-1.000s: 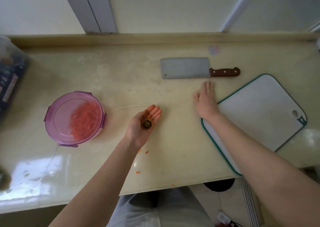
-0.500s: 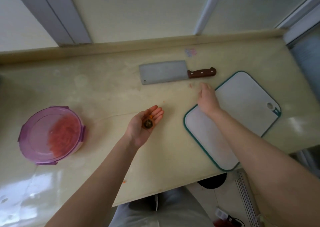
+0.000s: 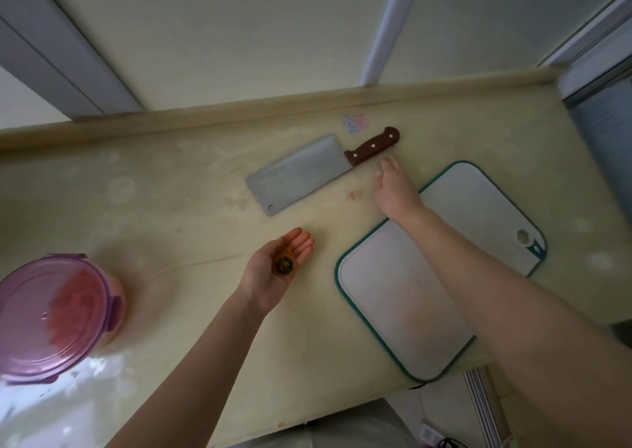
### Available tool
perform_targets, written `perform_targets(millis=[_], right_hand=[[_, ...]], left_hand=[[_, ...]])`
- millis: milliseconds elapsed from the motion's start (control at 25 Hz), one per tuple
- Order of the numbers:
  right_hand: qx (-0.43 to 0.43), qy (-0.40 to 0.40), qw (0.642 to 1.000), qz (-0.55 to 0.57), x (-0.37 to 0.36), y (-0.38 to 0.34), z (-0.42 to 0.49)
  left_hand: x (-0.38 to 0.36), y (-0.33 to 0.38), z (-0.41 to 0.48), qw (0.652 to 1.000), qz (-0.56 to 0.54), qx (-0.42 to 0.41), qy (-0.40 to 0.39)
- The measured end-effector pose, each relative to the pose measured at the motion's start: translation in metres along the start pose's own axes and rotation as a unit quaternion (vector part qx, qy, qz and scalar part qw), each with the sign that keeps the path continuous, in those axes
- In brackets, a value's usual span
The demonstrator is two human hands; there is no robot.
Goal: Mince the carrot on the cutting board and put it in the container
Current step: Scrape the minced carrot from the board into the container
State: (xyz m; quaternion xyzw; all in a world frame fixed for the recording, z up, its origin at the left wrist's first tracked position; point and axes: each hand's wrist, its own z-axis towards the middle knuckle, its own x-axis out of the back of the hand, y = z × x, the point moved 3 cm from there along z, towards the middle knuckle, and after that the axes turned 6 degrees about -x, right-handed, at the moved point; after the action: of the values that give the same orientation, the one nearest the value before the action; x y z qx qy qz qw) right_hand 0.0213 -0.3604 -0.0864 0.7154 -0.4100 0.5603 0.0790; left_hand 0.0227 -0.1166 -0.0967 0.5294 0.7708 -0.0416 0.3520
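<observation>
The white rectangular plastic cutting board with a teal rim (image 3: 478, 208) is lying on the pale beige stone counter (image 3: 171, 191). The right forearm is crossing over the board's left part.

The right hand (image 3: 395, 189) is reaching just past the board's upper left edge. It is lying low over the counter with its fingers straight and close together, holding nothing. Whether it is touching the surface is unclear.

Just beyond those fingertips, up and left of the board, the steel cleaver with a riveted brown wooden handle (image 3: 307, 170) is lying flat. Its handle is pointing toward the board's far side. A small orange scrap of carrot (image 3: 354, 194) is sitting on the counter between the cleaver blade and the right hand.

Left of the board, the left hand (image 3: 277, 269) is hovering palm up with its fingers relaxed and barely curled. It is cradling a round orange carrot end with a dark stem scar (image 3: 284, 264) in the palm.

Far to the left of the board, the round translucent purple plastic container with a clip-on lid (image 3: 114, 310) is standing on the counter. Minced orange carrot (image 3: 75, 310) is showing through the lid.
</observation>
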Motion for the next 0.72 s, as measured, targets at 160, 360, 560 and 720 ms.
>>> perform_targets(millis=[160, 360, 560, 720], right_hand=[[0.023, -0.058, 0.997, -0.036, -0.038, -0.021, -0.043], [0.2, -0.074, 0.974, -0.079, -0.101, -0.066, -0.12], [0.372, -0.16, 0.911, -0.081, -0.117, -0.081, -0.188], [0.332, -0.172, 0.927, 0.037, -0.102, -0.077, -0.172]], left_hand=[[0.002, 0.003, -0.003, 1.0, -0.02, -0.009, -0.001], [0.005, 0.022, -0.014, 0.997, -0.054, -0.044, -0.009], [0.025, 0.043, -0.031, 0.995, -0.067, -0.08, -0.009], [0.05, 0.05, -0.045, 0.993, -0.068, -0.095, -0.001]])
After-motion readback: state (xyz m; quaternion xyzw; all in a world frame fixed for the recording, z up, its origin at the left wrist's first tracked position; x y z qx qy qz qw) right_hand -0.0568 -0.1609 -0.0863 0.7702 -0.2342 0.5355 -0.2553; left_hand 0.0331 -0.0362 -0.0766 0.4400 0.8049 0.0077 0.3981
